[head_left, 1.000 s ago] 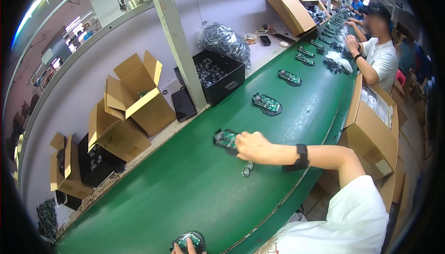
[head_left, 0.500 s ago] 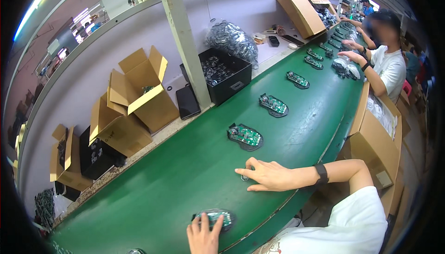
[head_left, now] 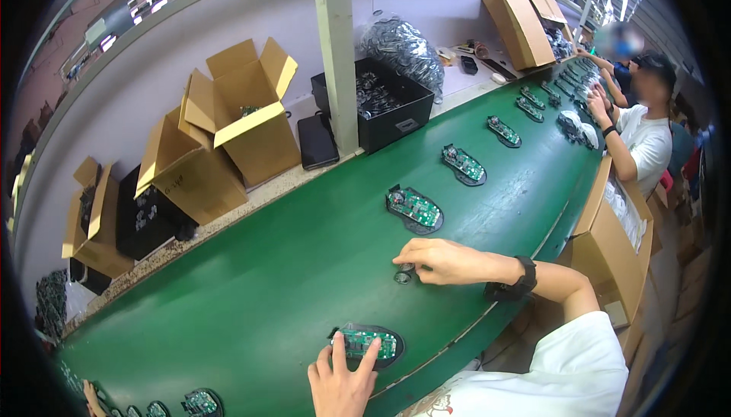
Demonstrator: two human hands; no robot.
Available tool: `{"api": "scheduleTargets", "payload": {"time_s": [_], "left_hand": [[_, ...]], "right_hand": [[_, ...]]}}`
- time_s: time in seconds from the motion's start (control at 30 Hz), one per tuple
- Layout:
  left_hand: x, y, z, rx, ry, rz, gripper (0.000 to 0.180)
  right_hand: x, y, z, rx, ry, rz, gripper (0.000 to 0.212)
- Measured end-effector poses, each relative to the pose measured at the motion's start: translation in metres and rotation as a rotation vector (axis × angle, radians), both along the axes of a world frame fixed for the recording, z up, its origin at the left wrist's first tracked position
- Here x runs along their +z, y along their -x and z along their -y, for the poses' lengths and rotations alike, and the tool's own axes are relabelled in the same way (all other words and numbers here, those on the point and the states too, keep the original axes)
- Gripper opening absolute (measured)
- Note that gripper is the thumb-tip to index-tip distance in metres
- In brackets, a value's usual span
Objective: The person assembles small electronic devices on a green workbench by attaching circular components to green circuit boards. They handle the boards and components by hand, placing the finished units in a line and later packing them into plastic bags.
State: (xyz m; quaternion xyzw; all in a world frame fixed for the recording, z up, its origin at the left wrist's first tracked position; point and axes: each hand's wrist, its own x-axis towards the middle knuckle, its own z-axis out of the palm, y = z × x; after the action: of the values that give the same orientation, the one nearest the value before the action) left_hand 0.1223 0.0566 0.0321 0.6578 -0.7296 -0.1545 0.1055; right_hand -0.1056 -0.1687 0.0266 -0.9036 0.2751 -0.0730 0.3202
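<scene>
My left hand (head_left: pixel 344 367) reaches over a half-assembled computer mouse (head_left: pixel 369 345), a green circuit board in a dark mouse-shaped base. Thumb and fingers grip it with their tips on the board, and it lies flat on the green conveyor belt (head_left: pixel 289 265). Farther right, my right hand (head_left: pixel 442 259) is bent over the belt with its fingertips pinching a small dark round wheel-like part (head_left: pixel 403 272). The fingers partly cover that part. Another open mouse base with a green board (head_left: pixel 415 210) lies beyond my right hand, touched by neither hand.
More mouse bases (head_left: pixel 463 164) line the belt toward the far right, others (head_left: pixel 202 402) at lower left near another person's hand (head_left: pixel 93 400). Cardboard boxes (head_left: pixel 259 143), a black bin (head_left: pixel 396 124) and a post (head_left: pixel 335 59) border the far side. A co-worker (head_left: pixel 643 131) sits right, behind a carton (head_left: pixel 609 242).
My right hand's fingers have drawn together on the small round part, which shows more now. My left hand stays on its mouse. The view has shifted, bringing another person's hand into the lower left.
</scene>
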Motion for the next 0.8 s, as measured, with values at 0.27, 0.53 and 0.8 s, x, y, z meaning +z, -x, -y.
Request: {"api": "scheduleTargets", "payload": {"time_s": [0.27,0.53,0.8], "left_hand": [[-0.012,0.012,0.007,-0.137,0.013,-0.052,0.064],[-0.015,-0.009,0.003,-0.351,0.007,-0.064,0.056],[-0.016,-0.011,-0.007,-0.163,0.136,0.028,0.060]], "right_hand": [[0.001,-0.001,-0.003,-0.101,0.137,-0.044,0.034],[0.037,-0.032,-0.040,-0.192,-0.629,0.069,0.037],[0.011,-0.041,-0.063,-0.021,-0.454,0.073,0.038]]}}
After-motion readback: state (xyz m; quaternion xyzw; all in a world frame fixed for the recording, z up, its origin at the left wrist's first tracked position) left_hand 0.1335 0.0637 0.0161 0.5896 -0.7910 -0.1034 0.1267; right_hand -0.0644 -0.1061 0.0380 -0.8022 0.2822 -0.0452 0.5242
